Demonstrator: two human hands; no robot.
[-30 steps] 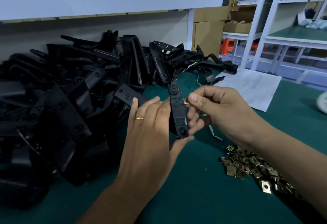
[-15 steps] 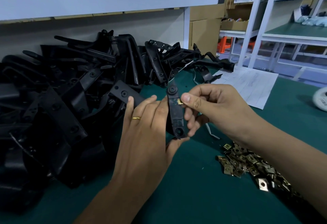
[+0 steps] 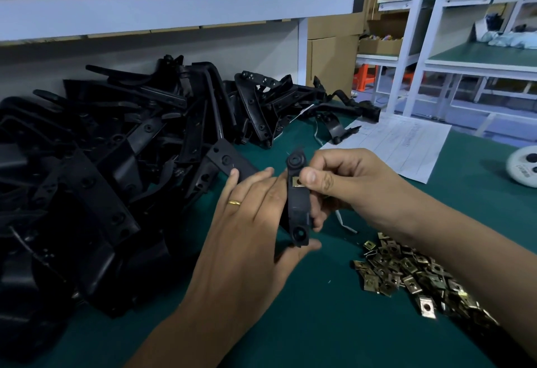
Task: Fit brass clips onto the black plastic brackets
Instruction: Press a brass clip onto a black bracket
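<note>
The brass clip point(image 3: 297, 182) now sits further onto the bracket point(image 3: 297, 199) than a moment ago, nearly seated. Left hand point(image 3: 255, 222) holds the bracket above the bench point(image 3: 319, 324); right hand point(image 3: 345, 184) pinches the clip.

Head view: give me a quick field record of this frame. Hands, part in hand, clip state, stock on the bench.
left hand: holds the black bracket upright, thumb under its lower end
right hand: thumb presses a brass clip against the bracket's right edge
clip state: on the bracket's upper half, below the top boss
bracket stock: black bracket pile, left and rear of the green mat
clip stock: loose brass clips, right of the hands
other: paper sheet; white round device, far right
</note>
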